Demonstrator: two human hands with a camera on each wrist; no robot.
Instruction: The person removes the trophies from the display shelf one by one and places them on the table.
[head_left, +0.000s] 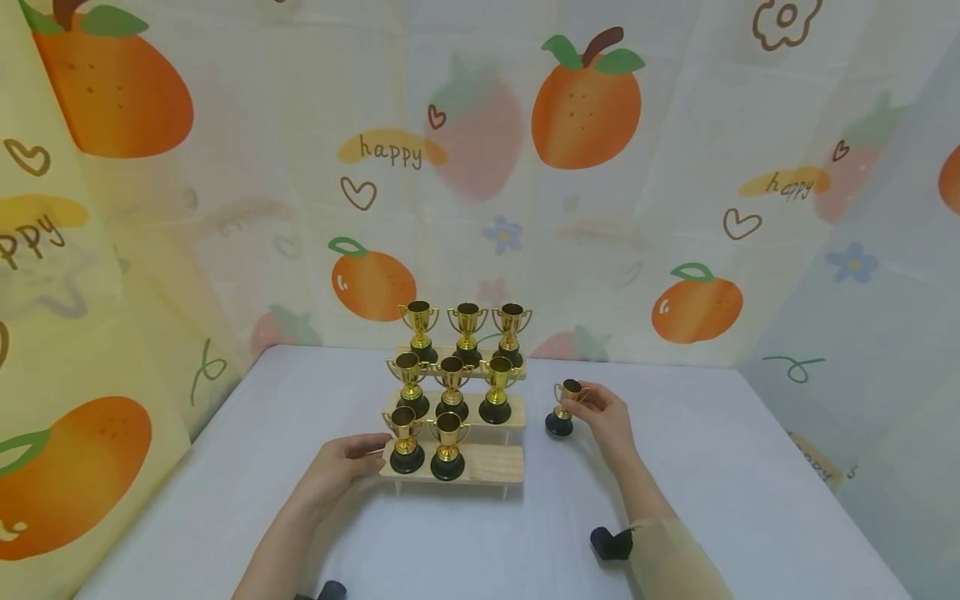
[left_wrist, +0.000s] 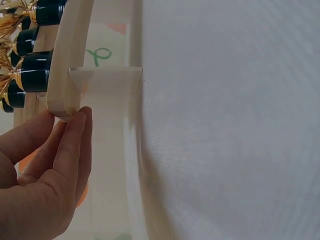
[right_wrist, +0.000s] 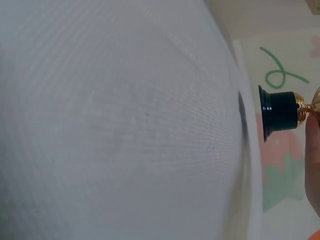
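Observation:
A three-tier wooden display stand [head_left: 495,463] holds small gold trophies with black bases. Three stand on the back tier, three on the middle one, and two on the front tier, at its left and middle. My left hand [head_left: 347,463] pinches the left end of the front board [left_wrist: 66,95] between thumb and fingers. Right of the stand, my right hand [head_left: 609,418] grips another trophy [head_left: 558,424] by its gold cup. This trophy is upright, and in the right wrist view its black base [right_wrist: 280,111] hangs just above the tabletop. Only a fingertip of that hand shows there.
A white cloth covers the table [head_left: 450,550]. Behind it and at both sides hangs a curtain [head_left: 480,225] printed with oranges, strawberries and "happy". Clear supports [left_wrist: 107,75] lift the front board off the table. Black straps [head_left: 611,543] sit at both wrists.

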